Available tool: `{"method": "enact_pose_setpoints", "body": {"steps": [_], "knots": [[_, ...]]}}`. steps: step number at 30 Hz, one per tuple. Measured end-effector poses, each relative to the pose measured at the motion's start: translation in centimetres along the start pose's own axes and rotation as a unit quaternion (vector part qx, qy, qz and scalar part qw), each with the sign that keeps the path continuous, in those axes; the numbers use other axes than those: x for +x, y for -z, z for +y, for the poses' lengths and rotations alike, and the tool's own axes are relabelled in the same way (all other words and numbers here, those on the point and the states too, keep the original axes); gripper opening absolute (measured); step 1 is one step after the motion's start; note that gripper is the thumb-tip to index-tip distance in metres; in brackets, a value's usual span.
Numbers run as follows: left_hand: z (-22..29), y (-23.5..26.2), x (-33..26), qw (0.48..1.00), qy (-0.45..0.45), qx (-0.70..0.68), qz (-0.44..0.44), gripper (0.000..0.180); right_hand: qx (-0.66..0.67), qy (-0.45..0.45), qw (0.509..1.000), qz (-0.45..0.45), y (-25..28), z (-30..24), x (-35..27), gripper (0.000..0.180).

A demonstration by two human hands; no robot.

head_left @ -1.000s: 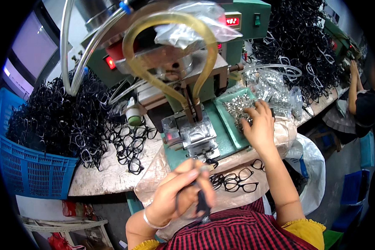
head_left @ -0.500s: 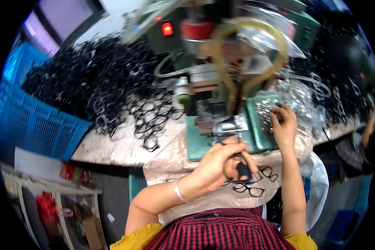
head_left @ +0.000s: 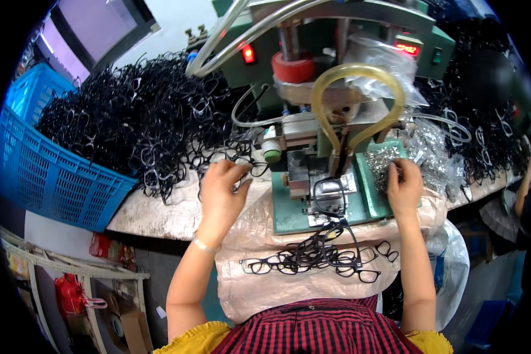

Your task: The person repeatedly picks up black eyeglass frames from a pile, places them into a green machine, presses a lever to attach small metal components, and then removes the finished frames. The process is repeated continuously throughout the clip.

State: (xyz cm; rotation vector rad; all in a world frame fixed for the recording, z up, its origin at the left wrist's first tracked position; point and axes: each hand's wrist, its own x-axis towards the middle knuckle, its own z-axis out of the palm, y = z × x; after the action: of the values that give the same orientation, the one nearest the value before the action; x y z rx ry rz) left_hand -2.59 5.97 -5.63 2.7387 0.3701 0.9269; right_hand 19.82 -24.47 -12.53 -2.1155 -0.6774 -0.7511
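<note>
My left hand [head_left: 223, 197] is beside the black eyeglass frames at the near edge of the large pile [head_left: 147, 130], its thumb and forefinger apart. My right hand [head_left: 406, 186] reaches into a green tray [head_left: 369, 197] of small shiny metal parts [head_left: 384, 162]. Its fingers are curled together, and what they pinch is too small to make out. One black eyeglass frame [head_left: 317, 203] rests on the metal fixture [head_left: 330, 219] of the green machine, its lower part hanging over the front edge. More eyeglass frames [head_left: 289, 259] lie in a heap on the wrapping before me.
The press head with a red ring [head_left: 293, 68] and a looped yellow tube [head_left: 318, 94] rise above the fixture. A blue crate [head_left: 59, 171] stands at the left. Clear plastic bags [head_left: 425, 144] lie right of the tray. More dark frames [head_left: 484, 135] are piled at the far right.
My left hand has let go of the eyeglass frame near the fixture and moved left to the pile. My right hand stays at the tray of metal parts.
</note>
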Motion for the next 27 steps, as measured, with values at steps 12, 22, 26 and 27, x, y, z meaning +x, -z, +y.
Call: {"method": "enact_pose_setpoints", "body": {"steps": [12,22,26,27], "knots": [[-12.6,-7.2,1.1,0.904,0.209,-0.352,0.122,0.032,0.092,-0.069,0.993,-0.017,-2.0,0.7,1.0,0.009],[-8.6,-6.6,-3.7,0.779,0.426,-0.439,0.137,0.033,0.188,-0.231,0.954,-0.043,5.5,-0.6,-3.4,0.013],[-10.9,-8.9,-4.4,0.865,0.344,-0.325,0.166,0.036,0.273,-0.081,0.955,-0.077,5.1,-6.6,-0.8,0.011],[-9.9,-9.0,-4.0,0.883,0.307,-0.318,0.155,0.034,0.282,-0.031,0.956,-0.075,4.4,-8.2,0.3,0.011]]}}
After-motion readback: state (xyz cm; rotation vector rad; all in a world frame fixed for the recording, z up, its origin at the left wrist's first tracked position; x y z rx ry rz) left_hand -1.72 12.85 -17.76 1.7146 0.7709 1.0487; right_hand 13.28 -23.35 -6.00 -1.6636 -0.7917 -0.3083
